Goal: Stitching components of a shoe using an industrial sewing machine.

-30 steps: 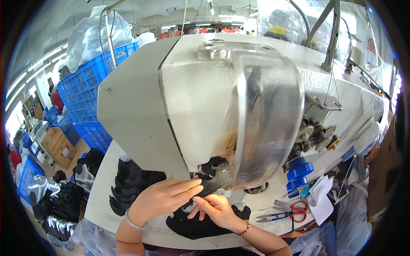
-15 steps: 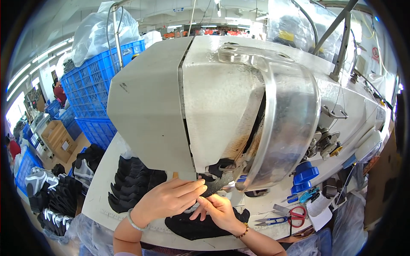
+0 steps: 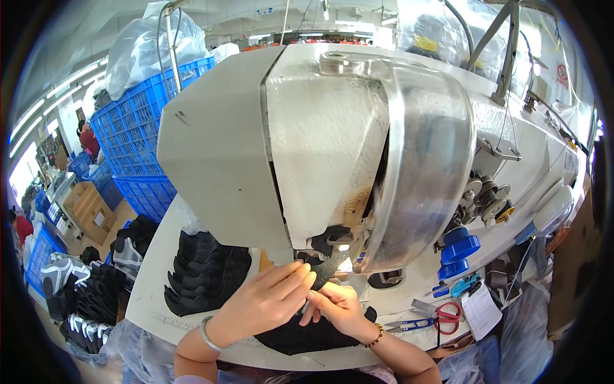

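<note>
A dark grey fabric piece (image 3: 330, 271) lies at the needle area under the head of a large sewing machine (image 3: 217, 153). My left hand (image 3: 267, 299) pinches the piece's left edge, its fingers pressed together close to the needle. My right hand (image 3: 339, 310) is just beside it, thumb and forefinger closed on the near end of the same piece. Below both hands lies a pile of black pieces (image 3: 300, 338), partly covered by them. To the left, a row of overlapping black curved pieces (image 3: 206, 274) rests on the white table (image 3: 150, 301).
Red-handled scissors (image 3: 448, 319) and blue thread snips (image 3: 414, 325) lie at the right, near a paper slip (image 3: 481, 312) and blue knobs (image 3: 458, 251). Blue crates (image 3: 131, 137) stand at the back left. Grey-and-black shoe uppers (image 3: 64, 275) are heaped beyond the table's left edge.
The view has shifted slightly. My right hand has moved a little up and right, and more of the grey piece shows between my hands and the machine. Both hands keep their pinch.
</note>
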`<state>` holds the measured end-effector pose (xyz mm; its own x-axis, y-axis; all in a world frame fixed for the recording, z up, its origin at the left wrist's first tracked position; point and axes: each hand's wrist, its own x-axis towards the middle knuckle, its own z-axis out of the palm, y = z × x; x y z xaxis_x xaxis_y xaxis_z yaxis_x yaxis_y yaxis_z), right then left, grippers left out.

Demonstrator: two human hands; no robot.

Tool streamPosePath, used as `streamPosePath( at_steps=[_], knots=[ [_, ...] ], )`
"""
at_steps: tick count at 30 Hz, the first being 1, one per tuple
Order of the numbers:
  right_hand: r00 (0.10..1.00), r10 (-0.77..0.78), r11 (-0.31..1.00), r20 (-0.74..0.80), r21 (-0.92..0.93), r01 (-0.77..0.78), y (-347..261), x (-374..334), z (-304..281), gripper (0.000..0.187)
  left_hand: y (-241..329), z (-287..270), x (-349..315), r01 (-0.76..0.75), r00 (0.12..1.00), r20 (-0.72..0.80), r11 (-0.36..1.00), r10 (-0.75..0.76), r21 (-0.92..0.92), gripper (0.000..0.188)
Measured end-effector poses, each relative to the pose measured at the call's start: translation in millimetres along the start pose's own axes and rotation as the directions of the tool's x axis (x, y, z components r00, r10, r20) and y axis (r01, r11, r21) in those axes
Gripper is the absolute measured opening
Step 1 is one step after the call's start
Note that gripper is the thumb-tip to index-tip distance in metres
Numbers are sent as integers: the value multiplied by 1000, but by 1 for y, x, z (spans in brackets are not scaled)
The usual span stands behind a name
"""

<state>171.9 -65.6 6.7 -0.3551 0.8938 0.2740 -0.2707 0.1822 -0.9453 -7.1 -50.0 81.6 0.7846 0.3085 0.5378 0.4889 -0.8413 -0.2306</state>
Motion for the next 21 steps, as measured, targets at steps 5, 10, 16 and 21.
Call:
streamPosePath(
  at_steps=[5,10,16,21],
  knots=[
    [999,19,997,-27,-77,-21,-4,-4,-6,23,10,4,5,56,997,-53,998,-55,10,30],
    [997,-67,957,-29,-284,56,-12,-8,-6,8,3,5,5,110,988,-105,991,-117,-72,30],
    [679,-649,-13,344,-897,442,-13,-20,-13,19,-10,3,-1,214,976,37,901,-216,-378,33],
    [532,-645,-216,548,-799,562,-12,-1,-16,24,-16,8,-3,139,982,-67,921,-174,-363,31]
  ],
)
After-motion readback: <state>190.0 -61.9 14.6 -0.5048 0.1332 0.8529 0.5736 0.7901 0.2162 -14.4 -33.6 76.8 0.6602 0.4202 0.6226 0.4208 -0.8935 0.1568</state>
